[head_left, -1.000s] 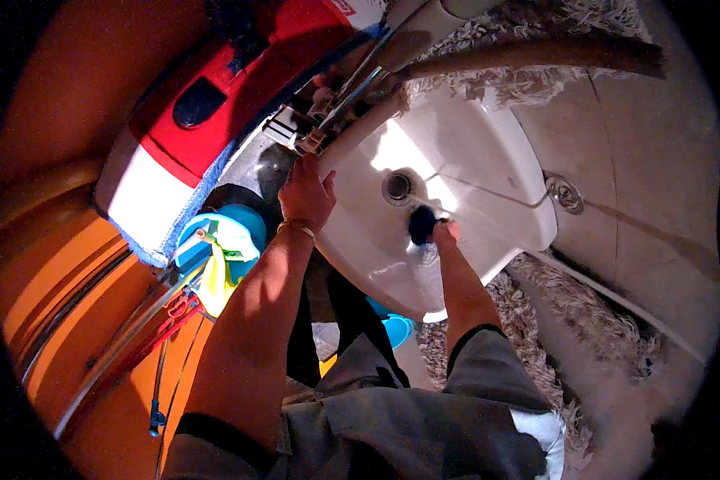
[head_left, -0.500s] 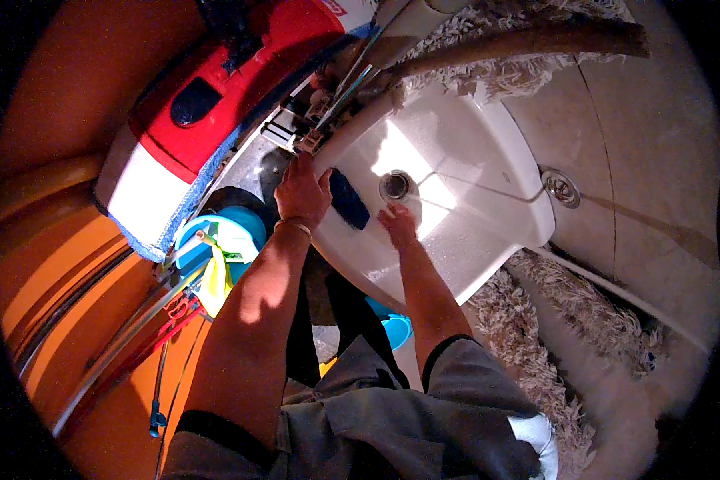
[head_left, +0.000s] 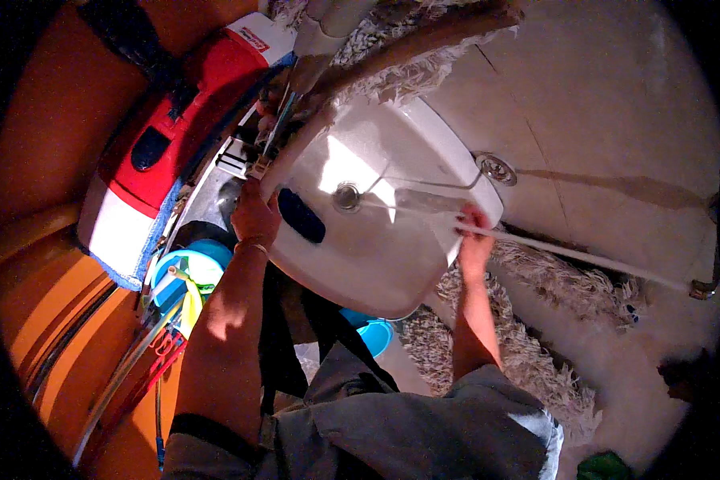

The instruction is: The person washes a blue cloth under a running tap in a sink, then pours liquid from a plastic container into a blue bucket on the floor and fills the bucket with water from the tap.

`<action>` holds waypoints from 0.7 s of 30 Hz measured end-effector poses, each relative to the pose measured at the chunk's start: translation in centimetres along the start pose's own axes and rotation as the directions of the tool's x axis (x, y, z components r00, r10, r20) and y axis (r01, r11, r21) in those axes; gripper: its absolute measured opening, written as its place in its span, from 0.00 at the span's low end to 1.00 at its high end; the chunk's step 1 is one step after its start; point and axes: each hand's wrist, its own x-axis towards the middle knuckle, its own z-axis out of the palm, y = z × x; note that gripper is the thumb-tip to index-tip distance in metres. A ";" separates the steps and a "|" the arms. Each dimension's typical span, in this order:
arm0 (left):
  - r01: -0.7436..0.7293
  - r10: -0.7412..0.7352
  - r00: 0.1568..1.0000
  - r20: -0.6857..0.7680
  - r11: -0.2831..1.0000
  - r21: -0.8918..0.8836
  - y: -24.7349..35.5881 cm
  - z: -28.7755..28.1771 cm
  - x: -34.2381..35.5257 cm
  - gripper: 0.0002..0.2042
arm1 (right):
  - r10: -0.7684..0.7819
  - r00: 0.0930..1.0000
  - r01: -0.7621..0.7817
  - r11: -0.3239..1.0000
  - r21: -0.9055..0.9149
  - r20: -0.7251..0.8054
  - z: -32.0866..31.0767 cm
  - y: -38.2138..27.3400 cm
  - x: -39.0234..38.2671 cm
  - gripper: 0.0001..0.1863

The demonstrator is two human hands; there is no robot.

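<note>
Has changed over, within the last second, with the bare right hand [head_left: 476, 252], from a dark blue oblong pad [head_left: 302, 216] to a thin whitish flexible tube [head_left: 584, 256], now gripped near its end, by the right edge of the glossy white rounded basin [head_left: 360, 272]. Lies, as to the pad, inside the basin's left part, just beside the bare left hand [head_left: 254, 218], apart from the round metal drain [head_left: 346, 197]. Rests, at left, by the rim; cannot tell finger closure. Suggests rubbing paused; cannot confirm running water
</note>
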 end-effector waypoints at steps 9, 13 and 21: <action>0.004 -0.001 0.998 0.056 0.998 -0.066 0.4 -0.7 0.4 0.21 | -0.483 0.876 0.437 0.779 -0.449 0.015 0.8 -7.0 5.7 0.13; 0.027 -0.026 0.998 0.051 0.999 -0.018 0.4 -0.8 0.2 0.20 | -0.381 0.917 0.348 0.908 -0.234 -0.117 -0.2 -3.5 4.7 0.14; 0.020 -0.018 0.999 0.037 0.998 -0.055 0.4 -0.3 0.3 0.19 | 0.380 0.773 -0.228 0.913 -0.338 0.508 9.5 10.5 -5.6 0.16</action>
